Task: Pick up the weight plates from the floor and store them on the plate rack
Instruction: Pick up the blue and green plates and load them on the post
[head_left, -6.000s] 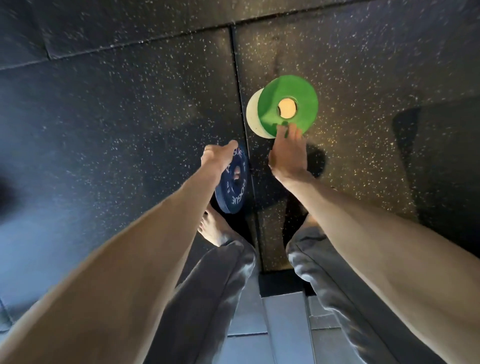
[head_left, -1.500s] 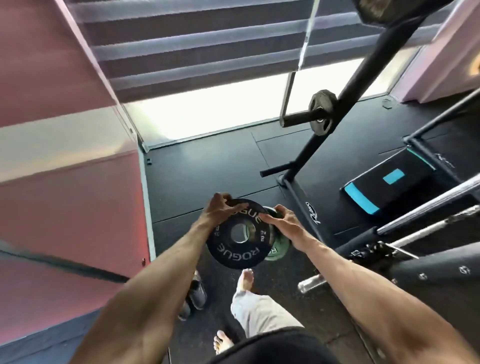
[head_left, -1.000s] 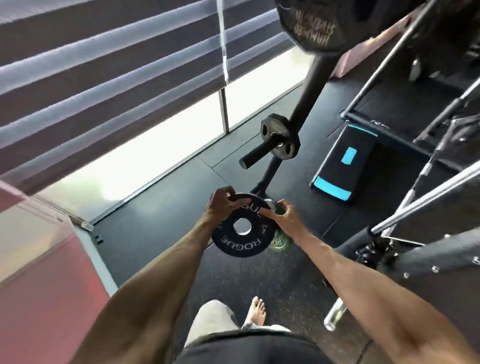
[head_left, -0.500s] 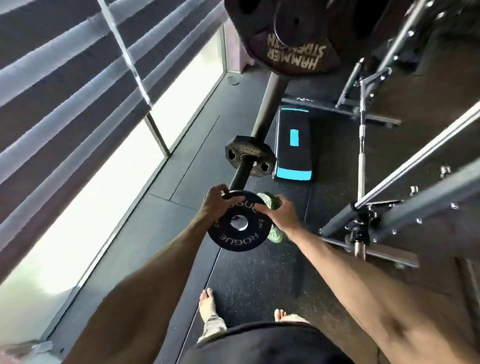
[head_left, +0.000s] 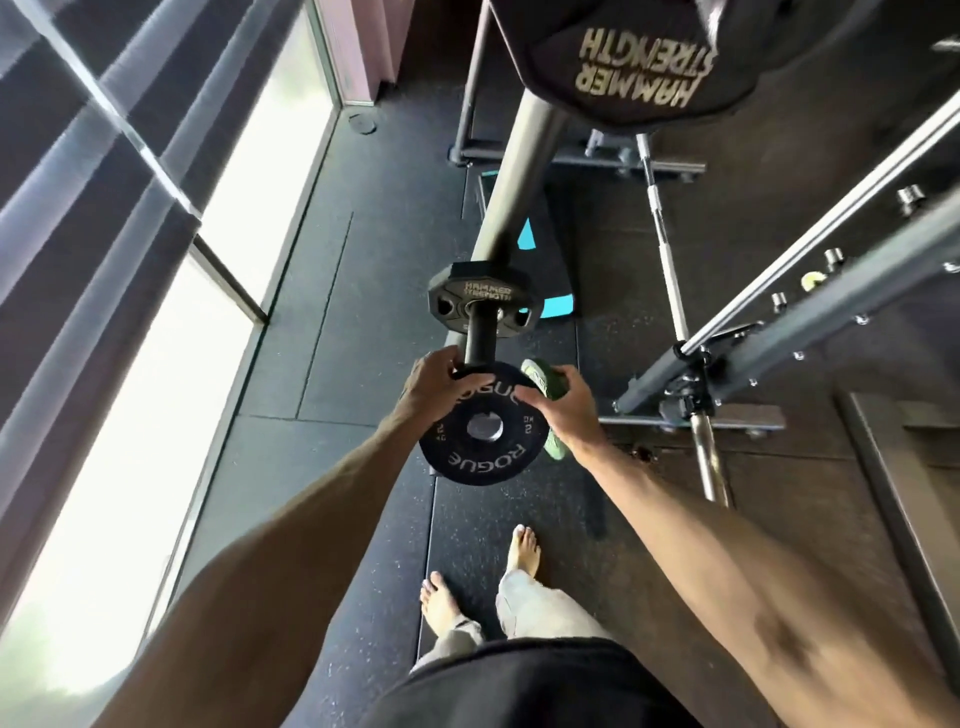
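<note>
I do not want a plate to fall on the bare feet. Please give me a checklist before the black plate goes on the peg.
1. Left hand grips the black round Rogue plate: ok.
2. Right hand grips the plate's other edge: ok.
3. Plate hole lined up with the black rack peg: not ok, hole sits below the peg tip.
4. Thin green plate secure in right hand: cannot tell.
5. Free room on peg: ok.

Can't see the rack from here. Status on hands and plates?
Left hand and right hand both grip black round Rogue plate. Right also holds green plate. Black rack peg just ahead, small black plate already on it.
</note>
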